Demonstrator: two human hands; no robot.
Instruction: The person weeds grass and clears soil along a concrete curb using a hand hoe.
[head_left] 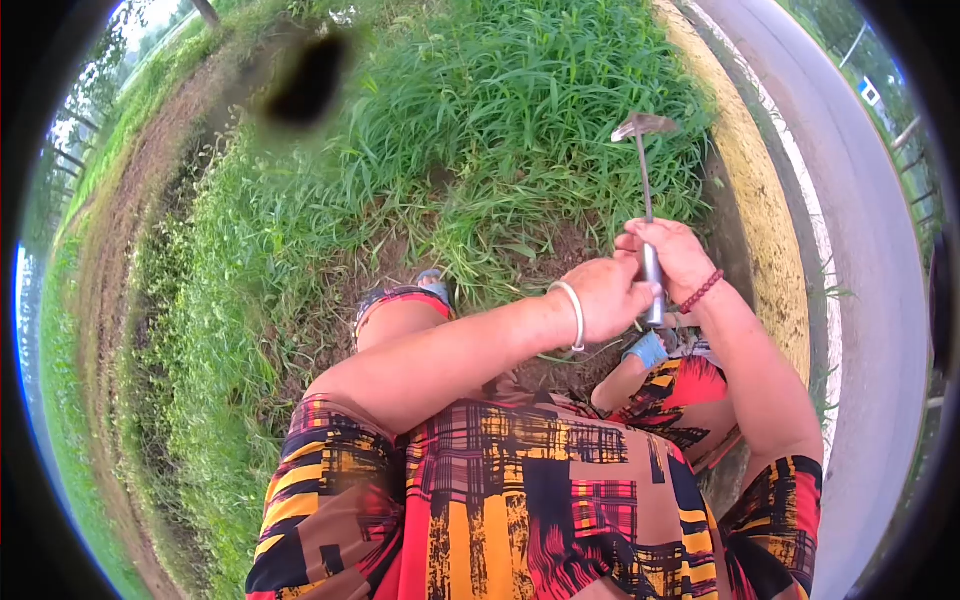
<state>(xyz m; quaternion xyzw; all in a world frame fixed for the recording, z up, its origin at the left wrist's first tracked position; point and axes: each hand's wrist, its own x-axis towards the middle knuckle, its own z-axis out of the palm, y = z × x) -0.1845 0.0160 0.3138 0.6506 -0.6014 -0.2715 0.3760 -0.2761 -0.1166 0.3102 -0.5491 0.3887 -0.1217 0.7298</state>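
A small hand hoe [644, 178] with a thin metal shaft and a silver handle is held upright in front of me, its flat, soil-marked blade [643, 126] pointing away over the grass. My right hand [674, 258], with a dark red beaded bracelet at the wrist, is closed around the upper part of the handle. Wearing a pale bangle, my left hand [602, 298] closes on the handle from the other side, lower down. Some of its fingers are hidden behind the handle. The handle's butt end sticks out below both hands.
Tall green grass [540, 90] grows ahead, and cut grass lies on bare soil [560, 250] near my feet. A yellow-painted kerb [765, 200] and a road [860, 250] run along the right. One sandalled foot [648, 349] is beneath my hands. A dark blurred spot covers part of the upper left.
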